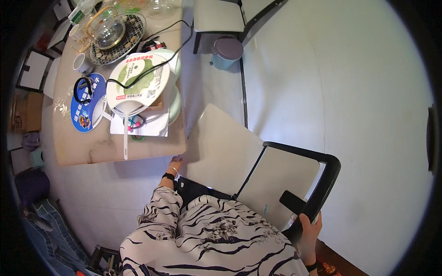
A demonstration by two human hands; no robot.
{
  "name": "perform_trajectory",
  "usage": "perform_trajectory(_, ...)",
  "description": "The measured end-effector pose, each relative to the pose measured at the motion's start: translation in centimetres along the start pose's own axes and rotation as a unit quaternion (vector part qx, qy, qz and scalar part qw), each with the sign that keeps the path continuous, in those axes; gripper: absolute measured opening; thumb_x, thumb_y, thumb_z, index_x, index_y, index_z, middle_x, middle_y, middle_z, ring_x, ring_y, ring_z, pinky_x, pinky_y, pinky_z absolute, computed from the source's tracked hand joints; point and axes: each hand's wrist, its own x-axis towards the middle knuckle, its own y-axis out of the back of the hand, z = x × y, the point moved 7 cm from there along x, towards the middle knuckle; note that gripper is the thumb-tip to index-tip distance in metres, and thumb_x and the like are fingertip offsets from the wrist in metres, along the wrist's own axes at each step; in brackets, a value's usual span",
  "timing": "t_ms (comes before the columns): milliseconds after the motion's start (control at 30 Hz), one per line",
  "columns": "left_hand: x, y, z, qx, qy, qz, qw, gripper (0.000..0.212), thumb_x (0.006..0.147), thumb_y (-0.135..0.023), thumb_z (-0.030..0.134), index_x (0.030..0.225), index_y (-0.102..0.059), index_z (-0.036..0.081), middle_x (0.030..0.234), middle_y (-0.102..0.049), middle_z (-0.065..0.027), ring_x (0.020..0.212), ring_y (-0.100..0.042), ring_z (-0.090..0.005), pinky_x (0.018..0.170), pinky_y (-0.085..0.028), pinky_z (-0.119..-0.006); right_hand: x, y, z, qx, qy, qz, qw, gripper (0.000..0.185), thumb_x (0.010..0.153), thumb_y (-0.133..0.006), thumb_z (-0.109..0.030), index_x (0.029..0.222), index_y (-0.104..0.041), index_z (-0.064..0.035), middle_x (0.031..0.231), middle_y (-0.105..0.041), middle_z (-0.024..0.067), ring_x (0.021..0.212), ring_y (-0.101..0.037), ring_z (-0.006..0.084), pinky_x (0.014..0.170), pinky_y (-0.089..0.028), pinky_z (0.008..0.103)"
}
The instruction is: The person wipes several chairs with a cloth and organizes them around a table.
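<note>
A chair with a pale seat and a black-framed backrest stands close before me, turned at an angle. My right hand is closed around the top rail of that backrest, thumb on the near side. At the seat's left edge, just below the table corner, is my left hand, with a bracelet and a black band at the wrist; how its fingers lie is too small to tell. On the table are a white hand fan with a green print, and a blue hand fan.
The table also bears a glass teapot, a wire-mesh tray, a white cup and a black cable. Beyond the chair stand a lidded bin and another chair. A pale wall rises at the right.
</note>
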Motion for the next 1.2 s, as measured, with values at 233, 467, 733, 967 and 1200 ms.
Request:
perform_trajectory(233, -4.7, 1.5, -1.7, -0.466, 0.244, 0.051, 0.849, 0.065, 0.082, -0.063, 0.04, 0.13, -0.047, -0.001, 0.107, -0.065, -0.0239, 0.103, -0.061, -0.0338, 0.088, -0.048, -0.035, 2.3, -2.0, -2.2, -0.029, 0.017, -0.005, 0.999, 0.04, 0.08, -0.064, -0.002, 0.118, -0.051, -0.0008, 0.088, -0.061, 0.0077, 0.069, -0.061, 0.0165, 0.061, -0.052, 0.0301)
perform_trajectory(467, -5.2, -2.2, -1.8, -0.389, 0.269, 0.042, 0.88, 0.063, 0.084, -0.059, 0.036, 0.131, -0.045, -0.003, 0.123, -0.056, -0.0277, 0.115, -0.054, -0.0405, 0.098, -0.043, -0.041, 3.2, -2.2, -2.1, -0.051, -0.009, 0.0, 0.999, 0.042, 0.08, -0.065, -0.002, 0.119, -0.05, -0.001, 0.092, -0.061, 0.0083, 0.074, -0.061, 0.0174, 0.066, -0.052, 0.0301)
perform_trajectory(733, -4.5, -2.8, 3.7, -0.379, 0.235, -0.028, 0.895, 0.059, 0.087, -0.058, 0.036, 0.135, -0.043, 0.005, 0.129, -0.051, -0.0286, 0.12, -0.05, -0.0411, 0.1, -0.042, -0.042, 4.8, -3.9, 1.6, -0.023, -0.016, -0.059, 0.998, 0.047, 0.08, -0.071, -0.008, 0.121, -0.049, -0.0002, 0.094, -0.063, 0.0093, 0.08, -0.063, 0.0175, 0.071, -0.053, 0.0313)
perform_trajectory(967, -6.0, -2.9, 4.7, -0.425, 0.2, 0.042, 0.882, 0.054, 0.087, -0.06, 0.037, 0.129, -0.05, 0.004, 0.124, -0.056, -0.0263, 0.114, -0.055, -0.0376, 0.096, -0.044, -0.039, 9.4, -4.2, 1.2, -0.072, 0.042, -0.11, 0.99, 0.04, 0.078, -0.067, -0.006, 0.115, -0.051, 0.0, 0.085, -0.061, 0.0077, 0.069, -0.061, 0.0156, 0.064, -0.052, 0.0288)
perform_trajectory(1200, -9.9, -2.6, 1.9, -0.385, 0.248, 0.074, 0.886, 0.05, 0.089, -0.059, 0.03, 0.127, -0.05, -0.001, 0.113, -0.063, -0.0206, 0.107, -0.06, -0.0295, 0.092, -0.045, -0.034, 12.2, -4.0, 1.1, -0.086, 0.078, -0.131, 0.985, 0.037, 0.079, -0.065, -0.006, 0.113, -0.052, 0.0013, 0.082, -0.062, 0.0076, 0.066, -0.06, 0.014, 0.062, -0.051, 0.0277)
